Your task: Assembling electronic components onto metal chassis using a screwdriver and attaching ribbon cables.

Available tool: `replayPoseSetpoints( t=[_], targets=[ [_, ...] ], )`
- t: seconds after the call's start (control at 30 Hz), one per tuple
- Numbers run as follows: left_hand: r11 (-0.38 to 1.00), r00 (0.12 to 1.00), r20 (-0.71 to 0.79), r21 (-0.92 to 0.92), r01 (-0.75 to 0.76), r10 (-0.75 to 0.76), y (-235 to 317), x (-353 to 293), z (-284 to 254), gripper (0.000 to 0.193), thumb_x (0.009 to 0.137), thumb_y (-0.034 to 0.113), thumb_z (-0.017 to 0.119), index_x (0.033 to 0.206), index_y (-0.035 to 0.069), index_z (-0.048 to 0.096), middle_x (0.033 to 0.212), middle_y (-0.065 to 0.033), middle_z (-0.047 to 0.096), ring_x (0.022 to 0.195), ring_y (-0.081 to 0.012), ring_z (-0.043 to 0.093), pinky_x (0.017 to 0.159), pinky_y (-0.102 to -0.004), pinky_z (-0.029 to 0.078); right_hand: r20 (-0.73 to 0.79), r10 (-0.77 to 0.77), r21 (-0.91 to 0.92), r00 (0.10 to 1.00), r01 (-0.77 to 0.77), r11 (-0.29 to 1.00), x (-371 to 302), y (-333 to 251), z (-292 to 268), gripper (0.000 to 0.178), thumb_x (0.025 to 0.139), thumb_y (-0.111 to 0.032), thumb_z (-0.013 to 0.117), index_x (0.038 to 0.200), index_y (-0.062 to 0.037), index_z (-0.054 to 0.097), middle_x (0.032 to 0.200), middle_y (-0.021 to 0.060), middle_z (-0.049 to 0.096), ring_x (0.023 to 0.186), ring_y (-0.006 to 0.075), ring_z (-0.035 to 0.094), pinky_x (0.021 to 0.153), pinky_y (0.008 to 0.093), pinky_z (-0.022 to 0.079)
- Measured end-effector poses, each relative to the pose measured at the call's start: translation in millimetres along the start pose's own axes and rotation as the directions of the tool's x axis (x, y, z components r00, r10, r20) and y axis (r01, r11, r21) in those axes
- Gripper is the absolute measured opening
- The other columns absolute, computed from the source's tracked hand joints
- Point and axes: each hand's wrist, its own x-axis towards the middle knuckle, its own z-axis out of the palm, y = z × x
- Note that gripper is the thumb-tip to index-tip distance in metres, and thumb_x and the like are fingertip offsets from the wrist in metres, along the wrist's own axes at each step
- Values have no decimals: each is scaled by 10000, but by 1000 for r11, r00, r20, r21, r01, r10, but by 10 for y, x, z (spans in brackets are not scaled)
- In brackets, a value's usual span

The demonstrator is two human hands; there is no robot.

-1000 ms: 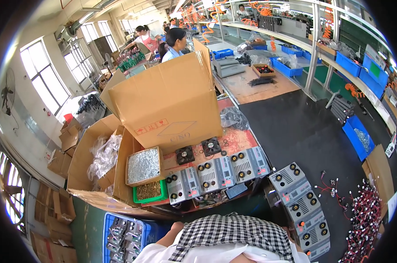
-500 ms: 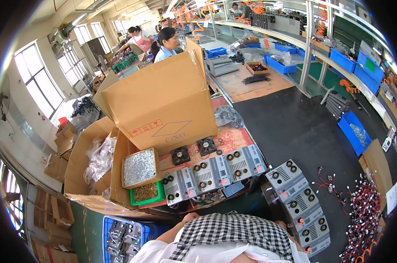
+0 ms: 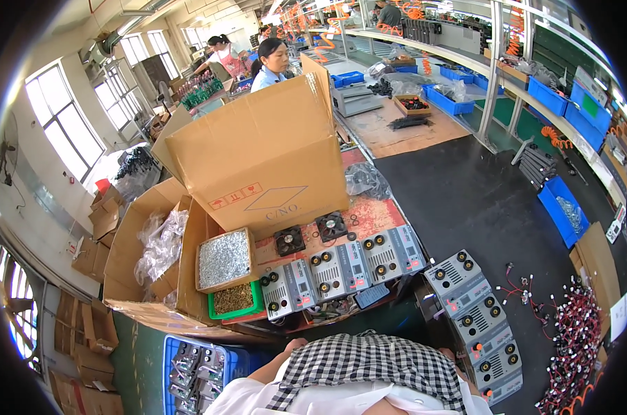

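Observation:
My left hand (image 3: 297, 344) is low beside my checked apron (image 3: 369, 360), near the bench's front edge. My right hand (image 3: 447, 354) shows only as a sliver at the apron's other side, close to a column of grey panels (image 3: 476, 315) with round black sockets. The fingers of both hands are mostly hidden, and I see nothing held. Ahead, a row of similar grey panels (image 3: 339, 271) lines the near edge of the red bench. Behind them lie two black cooling fans (image 3: 289, 241) (image 3: 331, 226) and some small black rings (image 3: 353, 221).
Left of the panels are a cardboard tray of silver small parts (image 3: 225, 260) and a green tray of brass-coloured pieces (image 3: 234, 301). A tall carton (image 3: 258, 159) blocks the back. A blue crate (image 3: 167, 377) holds assemblies. Red-and-white wire leads (image 3: 575, 346) pile up at right. Co-workers are beyond.
The view has shifted slightly, so the bench items appear a little to the right. A co-worker behind the carton has turned their head. My hands stay low by the apron.

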Motion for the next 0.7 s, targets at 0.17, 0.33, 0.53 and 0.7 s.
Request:
replayPoseSetpoints(
  t=[0.17,0.33,0.53,0.7],
  targets=[
    [995,998,52,-91,-31,36,328,-178,-185,295,681,297,559,897,104,617,958,-81,584,904,-244,537,778,-311,422,1,29,53,1000,-29,998,-140,-263,-145,245,620,-326,630,786,-146,656,816,95,616,816,248,581,760,336,451],
    [997,999,43,-76,4,-1,183,-252,-162,304,671,299,563,901,107,616,957,-77,584,894,-244,541,775,-310,423,52,41,55,998,-43,998,-82,-212,-81,260,609,-321,630,787,-133,656,850,101,612,842,245,576,779,330,443],
    [980,980,20,-4,-200,200,-498,198,103,308,654,297,567,891,108,618,952,-84,583,891,-251,544,772,-309,424,33,84,49,996,-85,995,-92,19,-9,273,603,-318,632,792,-122,655,855,104,611,856,253,572,781,331,442],
    [994,998,64,-99,35,-28,-69,-87,-66,287,671,288,570,885,102,618,951,-86,583,882,-243,550,763,-302,424,18,87,75,996,-88,993,-104,66,21,263,604,-310,637,788,-124,656,846,98,614,846,249,575,772,327,445]
  ],
)
